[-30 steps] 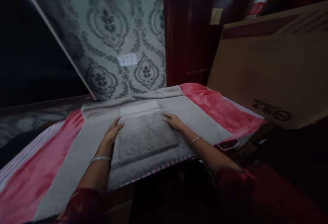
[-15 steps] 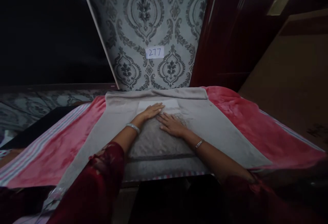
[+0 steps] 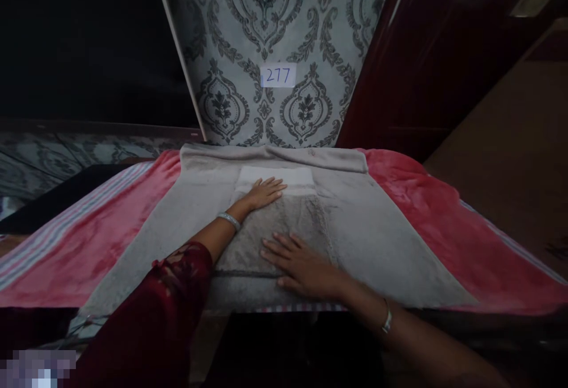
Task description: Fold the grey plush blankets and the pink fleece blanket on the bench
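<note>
A darker grey plush cloth (image 3: 304,215) lies flat with a white band (image 3: 295,176) across its far end. My left hand (image 3: 267,191) rests flat over the lower edge of that band, fingers stretched out to the right. Lower down, toward the near edge, my right hand (image 3: 302,262) is spread over the plush part, palm down. Neither hand grips anything. Beneath the cloth is a wide light grey blanket (image 3: 368,222), its far edge rolled into a loose fold.
A red plush blanket (image 3: 412,193) shows on both sides under the grey one, with a striped cloth (image 3: 75,216) at the left. Behind stand a patterned wall with a paper label (image 3: 278,75), a dark screen (image 3: 89,45) and a dark red panel (image 3: 399,80).
My right hand has slid from near the white band down toward the near edge of the plush cloth. My left hand stays by the band. The view has shifted slightly.
</note>
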Tool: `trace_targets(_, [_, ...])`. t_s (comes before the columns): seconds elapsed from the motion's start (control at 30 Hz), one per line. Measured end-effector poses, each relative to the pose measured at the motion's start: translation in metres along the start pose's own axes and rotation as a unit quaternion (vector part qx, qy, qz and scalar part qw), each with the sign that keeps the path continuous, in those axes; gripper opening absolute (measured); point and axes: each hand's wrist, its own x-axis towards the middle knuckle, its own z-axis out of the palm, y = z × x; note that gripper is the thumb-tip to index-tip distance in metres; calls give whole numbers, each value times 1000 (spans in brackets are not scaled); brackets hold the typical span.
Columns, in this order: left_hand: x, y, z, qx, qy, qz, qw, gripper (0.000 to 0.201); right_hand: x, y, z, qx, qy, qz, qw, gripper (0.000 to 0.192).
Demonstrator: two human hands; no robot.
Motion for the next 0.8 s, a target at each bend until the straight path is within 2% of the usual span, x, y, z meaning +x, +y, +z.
trace_targets(0.1, [-3, 4, 0, 15, 6, -2, 1000, 53, -20, -25, 3, 67, -3, -26, 997, 63])
trace_targets(0.2, [-8, 12, -3, 32, 24, -13, 999, 52, -29, -27, -12, 177, -7, -35, 983, 49])
trace_targets(0.23, [-11, 15, -5, 39, 37, -20, 998, 51, -28, -21, -20, 205, 19, -10, 978, 47])
trace_targets(0.3, [-16, 26, -9, 53, 64, -43, 996, 50, -19, 0, -40, 205, 128, 77, 967, 48])
trace_targets(0.37, [-23, 39, -13, 62, 87, -74, 992, 51, 1, 28, -58, 111, 257, 160, 947, 49])
trace_targets(0.4, [-28, 47, -13, 64, 96, -87, 990, 53, 13, 42, -63, 63, 281, 205, 936, 53])
trace_targets(0.43, [-33, 55, -12, 66, 103, -97, 988, 55, 26, 54, -66, 17, 285, 257, 923, 57])
trace_targets(0.5, [-47, 69, -4, 72, 108, -103, 986, 62, 50, 71, -62, -40, 271, 309, 911, 62])
trace_targets(0.57, [-62, 80, 8, 79, 100, -97, 987, 66, 66, 75, -50, -61, 256, 312, 913, 60])
trace_targets(0.67, [-84, 86, 25, 88, 88, -106, 987, 67, 73, 70, -27, -120, 233, 300, 917, 54])
trace_targets(0.8, [-101, 83, 28, 83, 84, -155, 981, 71, 69, 66, -15, -190, 199, 303, 913, 54])
